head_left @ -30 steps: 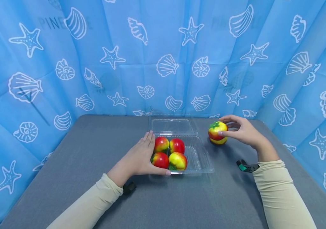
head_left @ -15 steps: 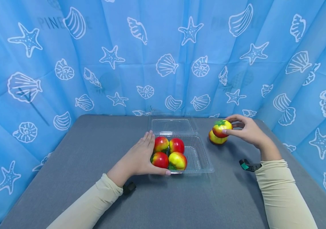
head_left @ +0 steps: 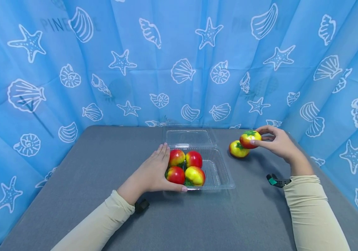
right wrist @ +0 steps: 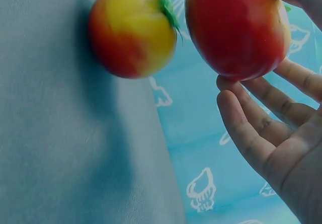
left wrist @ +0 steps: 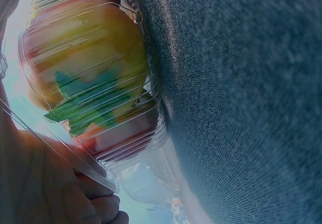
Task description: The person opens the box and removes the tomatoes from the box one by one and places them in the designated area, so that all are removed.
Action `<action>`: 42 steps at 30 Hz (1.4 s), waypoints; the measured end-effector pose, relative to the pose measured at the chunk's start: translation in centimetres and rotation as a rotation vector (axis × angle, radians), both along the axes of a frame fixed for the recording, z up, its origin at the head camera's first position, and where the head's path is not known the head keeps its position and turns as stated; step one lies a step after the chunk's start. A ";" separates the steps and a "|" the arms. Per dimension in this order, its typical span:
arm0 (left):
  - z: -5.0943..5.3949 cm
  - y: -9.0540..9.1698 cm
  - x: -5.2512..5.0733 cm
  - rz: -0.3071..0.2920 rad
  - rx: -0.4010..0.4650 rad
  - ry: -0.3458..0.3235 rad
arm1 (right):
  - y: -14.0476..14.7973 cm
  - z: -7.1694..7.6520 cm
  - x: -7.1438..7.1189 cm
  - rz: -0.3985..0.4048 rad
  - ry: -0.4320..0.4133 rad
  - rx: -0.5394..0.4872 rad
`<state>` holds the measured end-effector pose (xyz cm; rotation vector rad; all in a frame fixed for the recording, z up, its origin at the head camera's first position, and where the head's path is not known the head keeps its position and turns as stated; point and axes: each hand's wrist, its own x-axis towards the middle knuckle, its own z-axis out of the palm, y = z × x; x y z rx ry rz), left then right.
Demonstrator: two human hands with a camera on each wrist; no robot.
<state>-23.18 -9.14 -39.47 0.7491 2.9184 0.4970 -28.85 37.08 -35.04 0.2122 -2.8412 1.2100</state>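
Note:
Red-and-yellow tomatoes with green leafy tops are the things being handled. In the head view, my right hand (head_left: pixel 276 142) pinches one tomato (head_left: pixel 250 139) between thumb and fingers, above the table. Just left of it, a second tomato (head_left: pixel 238 149) sits on the table; the right wrist view shows this resting tomato (right wrist: pixel 132 30) apart from the held one (right wrist: pixel 235 30). My left hand (head_left: pixel 154 174) lies along the left side of a clear plastic box (head_left: pixel 221 170), straight fingers at its side and thumb on its front rim. Several tomatoes (head_left: pixel 194 159) fill the box's left part.
The box's clear lid (head_left: pixel 189 137) lies folded back behind it on the grey table (head_left: pixel 119 150). A blue curtain (head_left: pixel 179 45) printed with shells and starfish hangs behind the table and at its sides.
My right hand has moved right with its tomato, from above the resting tomato to beside it, uncovering the lower one's green top. The left hand and box stay put.

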 end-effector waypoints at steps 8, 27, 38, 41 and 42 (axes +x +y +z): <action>0.1 0.0 0.1 0.003 -0.003 -0.007 | 1.1 -0.4 -0.1 -0.071 -0.007 0.005; 0.1 -0.1 0.1 0.003 0.003 -0.010 | 2.9 -1.9 0.0 -0.193 -0.078 -0.010; -0.1 0.0 0.0 0.007 0.000 -0.005 | 3.3 -2.7 -0.3 -0.182 -0.123 0.022; -0.1 0.0 -0.1 0.005 -0.003 -0.003 | 3.4 -3.1 -0.5 -0.182 -0.132 0.029; -0.1 0.0 -0.1 0.004 -0.004 -0.002 | 3.4 -3.2 -0.5 -0.180 -0.135 0.029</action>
